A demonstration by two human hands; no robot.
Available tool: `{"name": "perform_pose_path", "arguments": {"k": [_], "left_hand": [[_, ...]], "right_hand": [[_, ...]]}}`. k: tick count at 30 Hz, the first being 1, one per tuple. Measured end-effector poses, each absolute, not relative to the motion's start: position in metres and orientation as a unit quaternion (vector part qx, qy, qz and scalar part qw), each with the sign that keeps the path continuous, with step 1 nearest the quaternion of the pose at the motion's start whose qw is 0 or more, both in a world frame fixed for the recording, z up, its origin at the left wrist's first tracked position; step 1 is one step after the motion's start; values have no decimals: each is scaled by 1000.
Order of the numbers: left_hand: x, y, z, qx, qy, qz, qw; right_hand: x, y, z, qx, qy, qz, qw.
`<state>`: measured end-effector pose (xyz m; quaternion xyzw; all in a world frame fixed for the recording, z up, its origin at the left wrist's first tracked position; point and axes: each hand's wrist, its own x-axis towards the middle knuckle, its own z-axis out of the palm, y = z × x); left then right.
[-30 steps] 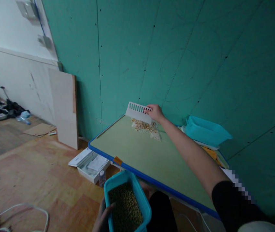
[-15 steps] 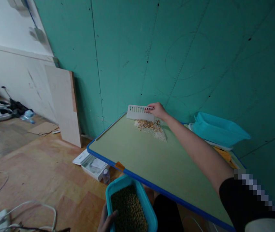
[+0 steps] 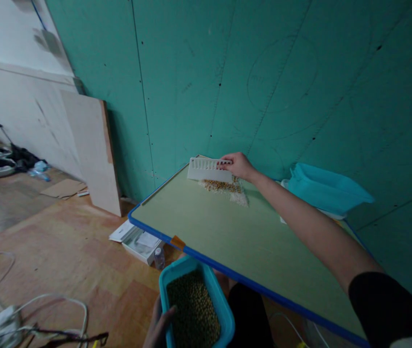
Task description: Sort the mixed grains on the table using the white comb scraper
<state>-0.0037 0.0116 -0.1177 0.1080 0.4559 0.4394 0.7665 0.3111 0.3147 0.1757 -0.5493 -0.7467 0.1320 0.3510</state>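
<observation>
My right hand is closed on the right end of a white slotted scraper, which stands on its long edge near the far corner of the pale green table. Against its near side lies a small pile of yellow beans and white grains. Below the table's near edge, my left hand grips the left rim of a turquoise basin, with the thumb over the rim. Dark green and yellow beans fill the basin's bottom.
A second turquoise basin sits at the table's right far side, beside the green wall. On the floor are an open white box, a small clear bottle and a power strip with cables. A board leans at the left.
The camera view has shifted slightly. My right hand and the scraper have moved slightly nearer over the pile, which shows less of its beans. My left hand still holds the basin.
</observation>
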Motion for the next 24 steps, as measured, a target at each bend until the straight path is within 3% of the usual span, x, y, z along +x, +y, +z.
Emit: {"name": "perform_pose_path", "arguments": {"k": [24], "left_hand": [[0, 10, -99, 126, 491, 471, 722]], "right_hand": [[297, 293, 172, -553, -736, 126, 368]]}}
